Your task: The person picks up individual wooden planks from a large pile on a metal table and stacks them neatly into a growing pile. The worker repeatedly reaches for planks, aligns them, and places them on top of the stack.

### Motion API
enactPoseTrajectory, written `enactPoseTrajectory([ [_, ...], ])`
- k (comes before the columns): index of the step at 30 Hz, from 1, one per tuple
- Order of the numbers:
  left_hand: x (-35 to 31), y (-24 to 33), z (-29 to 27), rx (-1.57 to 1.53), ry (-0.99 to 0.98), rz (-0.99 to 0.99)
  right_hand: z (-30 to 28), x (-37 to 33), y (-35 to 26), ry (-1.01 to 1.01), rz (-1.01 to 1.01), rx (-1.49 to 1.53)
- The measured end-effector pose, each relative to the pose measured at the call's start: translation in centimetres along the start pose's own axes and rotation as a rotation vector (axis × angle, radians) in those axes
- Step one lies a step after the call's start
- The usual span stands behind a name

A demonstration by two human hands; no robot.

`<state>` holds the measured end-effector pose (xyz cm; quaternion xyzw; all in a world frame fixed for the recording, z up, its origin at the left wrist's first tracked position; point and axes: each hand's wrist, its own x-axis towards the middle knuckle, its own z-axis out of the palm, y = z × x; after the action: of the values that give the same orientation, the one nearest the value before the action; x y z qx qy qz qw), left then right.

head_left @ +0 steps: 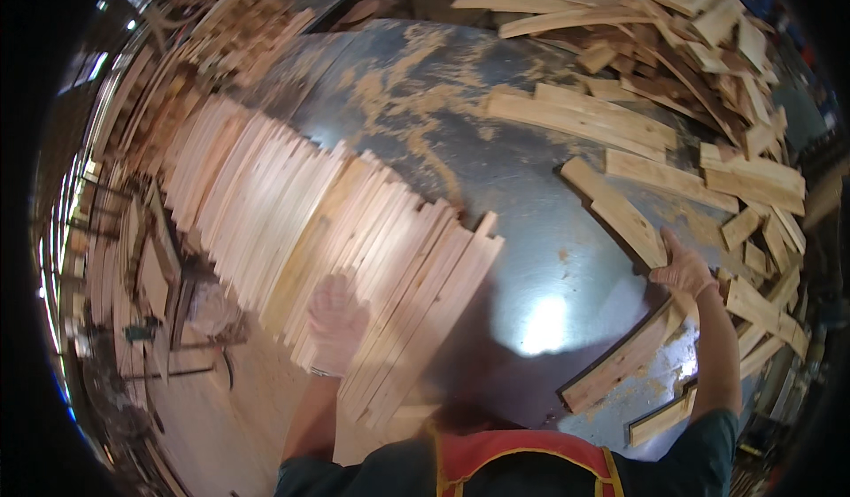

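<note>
A long row of pale wooden strips [292, 209] stands packed side by side on the left half of the metal table. My left hand [336, 324], in a thin pale glove, lies flat on the near side of this row with its fingers stretched out. At the right, my right hand [689, 269], also gloved, has thumb and fingers about the near end of a short wooden board [613, 209] lying on the table. Below that hand another board [620, 360] lies slanted, and a smaller piece [660, 419] rests nearer to me.
Loose boards and offcuts [673, 63] heap up along the far right and right edge. Sawdust [398, 81] is scattered over the metal tabletop [531, 258]. More stacked wood [190, 63] stands at the far left, and a crumpled clear plastic bag [212, 309] sits beside the row.
</note>
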<state>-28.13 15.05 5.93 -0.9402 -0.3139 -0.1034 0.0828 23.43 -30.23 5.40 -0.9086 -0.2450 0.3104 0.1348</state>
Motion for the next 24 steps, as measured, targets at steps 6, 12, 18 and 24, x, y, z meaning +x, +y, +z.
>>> enactPoseTrajectory([
  [6,-16.0,-3.0,-1.3,-0.334,-0.079,-0.338,13.6,-4.1,-9.3,-0.003,-0.047,1.187],
  [12,-27.5,-7.3,-4.0,-0.630,-0.529,-1.014,27.1,-6.1,-17.5,-0.002,0.038,1.076],
  [18,-31.4,-5.0,2.8,-1.852,-0.471,-1.455,26.3,-12.2,-29.3,-0.490,-0.048,0.434],
  [24,-24.6,-5.2,-3.2,-1.694,-0.656,-1.142,27.2,-13.7,-25.3,-0.160,-0.002,0.755],
])
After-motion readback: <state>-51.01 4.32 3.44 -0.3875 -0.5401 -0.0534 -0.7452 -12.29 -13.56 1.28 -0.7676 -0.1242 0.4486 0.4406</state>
